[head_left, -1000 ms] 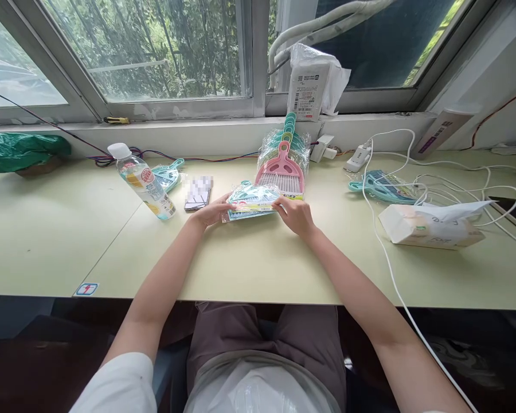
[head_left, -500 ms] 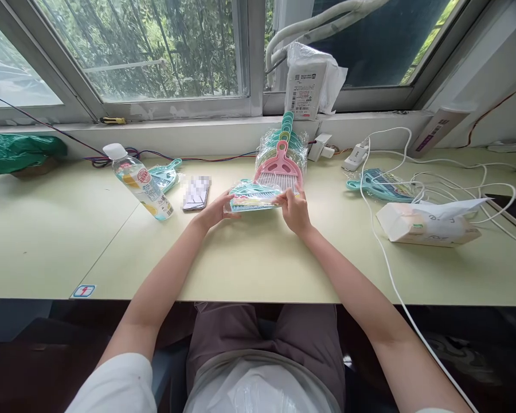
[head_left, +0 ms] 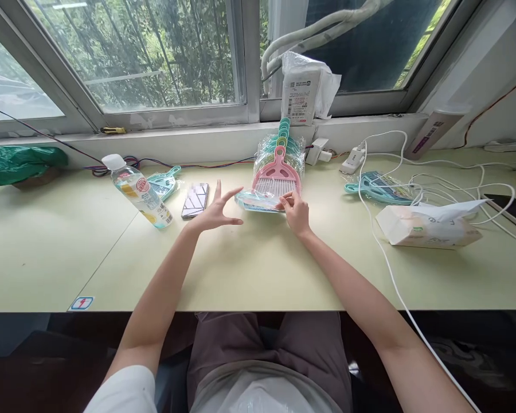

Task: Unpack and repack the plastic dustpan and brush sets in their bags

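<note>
A small blue package in clear wrap is pinched at its right end by my right hand. My left hand is open beside the package's left end, fingers spread and holding nothing. Just behind the package, a pink dustpan with a brush leans on a stack of teal wrapped sets against the window ledge. A phone lies flat to the left of my left hand.
A tilted bottle stands left, before a teal wrapped set. Another teal set, white cables and a tissue pack are at right. A white box stands on the ledge.
My left hand has let go of the package's left end and spread its fingers. My right hand still grips the package. The view has shifted slightly.
</note>
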Demonstrator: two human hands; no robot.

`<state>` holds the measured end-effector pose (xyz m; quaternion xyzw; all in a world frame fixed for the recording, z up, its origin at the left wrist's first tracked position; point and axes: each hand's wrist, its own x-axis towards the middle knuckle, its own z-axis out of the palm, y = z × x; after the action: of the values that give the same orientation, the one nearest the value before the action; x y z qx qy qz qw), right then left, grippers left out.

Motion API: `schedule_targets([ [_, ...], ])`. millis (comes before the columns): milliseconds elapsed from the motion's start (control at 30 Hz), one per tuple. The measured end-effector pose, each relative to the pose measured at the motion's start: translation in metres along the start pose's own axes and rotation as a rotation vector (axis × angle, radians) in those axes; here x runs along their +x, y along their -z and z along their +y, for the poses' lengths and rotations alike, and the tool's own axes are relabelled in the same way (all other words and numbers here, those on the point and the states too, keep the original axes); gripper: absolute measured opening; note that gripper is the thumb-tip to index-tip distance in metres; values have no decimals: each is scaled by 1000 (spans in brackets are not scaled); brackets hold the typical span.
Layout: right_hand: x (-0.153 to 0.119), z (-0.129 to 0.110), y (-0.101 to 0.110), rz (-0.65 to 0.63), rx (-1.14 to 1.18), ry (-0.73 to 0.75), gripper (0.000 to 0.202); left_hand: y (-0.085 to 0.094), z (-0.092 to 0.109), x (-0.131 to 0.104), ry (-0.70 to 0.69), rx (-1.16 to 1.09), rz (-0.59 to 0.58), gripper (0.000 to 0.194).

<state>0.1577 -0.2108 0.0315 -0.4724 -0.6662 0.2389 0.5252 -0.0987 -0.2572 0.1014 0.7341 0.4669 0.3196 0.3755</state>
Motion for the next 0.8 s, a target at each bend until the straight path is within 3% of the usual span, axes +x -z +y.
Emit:
schedule_targets([
  [100, 0, 0, 0, -15, -24, 67, 24, -9, 4, 5, -163, 168, 20, 45],
  [167, 0, -3, 2, -1, -34, 103, 25, -17, 6, 6, -226, 194, -2, 27],
  [333, -10, -22, 4, 153, -11, 215, 23, -29, 5, -17, -251, 274, 133, 26],
  [400, -16, -27, 3, 145, 43, 310, 19, -30, 1, -34, -271, 267, 195, 24],
  [500, -21, -28, 1, 44, 21, 504, 18, -28, -3, -56, -310, 244, 334, 24],
  [600, -21, -23, 3, -156, -162, 741, 19, -21, 1, -70, -283, 157, 414, 19],
  [700, -21, -21, 3, -308, -276, 928, 38, -8, 6, -78, -207, 57, 408, 16],
  [800, -26, -23, -4, -329, -292, 962, 40, 4, 7, -84, -141, 15, 351, 18],
])
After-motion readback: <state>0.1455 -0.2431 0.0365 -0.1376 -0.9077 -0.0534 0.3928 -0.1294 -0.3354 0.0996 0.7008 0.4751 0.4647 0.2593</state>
